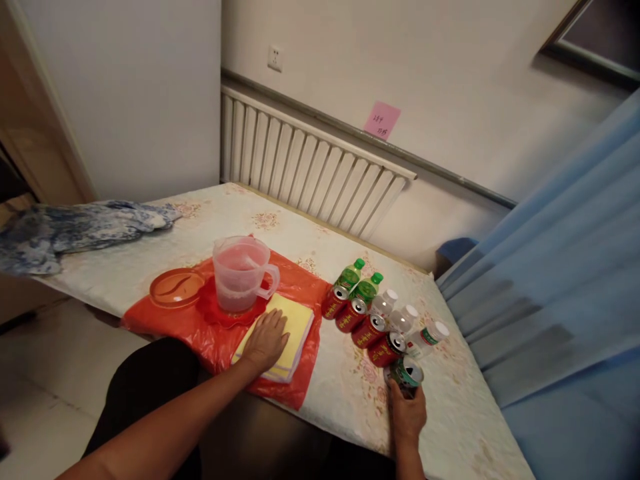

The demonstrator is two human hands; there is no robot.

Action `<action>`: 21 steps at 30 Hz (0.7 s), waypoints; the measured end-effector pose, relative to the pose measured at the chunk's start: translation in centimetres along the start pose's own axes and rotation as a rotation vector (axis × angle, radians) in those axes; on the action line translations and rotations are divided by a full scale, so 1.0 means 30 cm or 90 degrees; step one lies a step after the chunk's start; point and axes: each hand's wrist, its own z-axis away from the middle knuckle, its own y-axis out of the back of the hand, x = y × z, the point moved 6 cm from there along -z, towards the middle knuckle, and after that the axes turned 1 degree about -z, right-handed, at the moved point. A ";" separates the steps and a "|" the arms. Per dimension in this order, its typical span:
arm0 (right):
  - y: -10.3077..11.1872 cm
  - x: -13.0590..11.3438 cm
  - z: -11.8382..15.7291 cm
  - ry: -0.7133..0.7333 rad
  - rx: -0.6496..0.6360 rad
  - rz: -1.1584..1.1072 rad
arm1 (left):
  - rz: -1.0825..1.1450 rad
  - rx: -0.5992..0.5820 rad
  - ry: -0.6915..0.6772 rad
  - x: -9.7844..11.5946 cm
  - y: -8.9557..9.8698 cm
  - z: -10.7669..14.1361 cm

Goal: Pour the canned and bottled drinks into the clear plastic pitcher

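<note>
My left hand (269, 339) lies flat with its fingers stretched over a folded yellow cloth (299, 319). The cloth rests on a red plastic sheet (293, 280). My right hand (409, 412) is wrapped round a dark green drink can (411, 373) with an opened top, at the near end of a row. Beside it stand several red cans (369, 331) with opened tops. Behind them are two green-capped bottles (367, 288) and several clear bottles with white caps (403, 319). The green can's lower part is partly hidden by my fingers.
A clear plastic jug (239, 277) holding liquid stands on a red scalloped tray (207, 308). To its left lies a round orange dish (176, 288). Crumpled blue patterned fabric (100, 230) is at the far left. A radiator (305, 157) and blue curtain (545, 267) border the table.
</note>
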 end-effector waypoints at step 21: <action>0.016 -0.019 0.011 -0.069 0.004 -0.005 | 0.147 -0.072 -0.012 0.022 -0.006 -0.112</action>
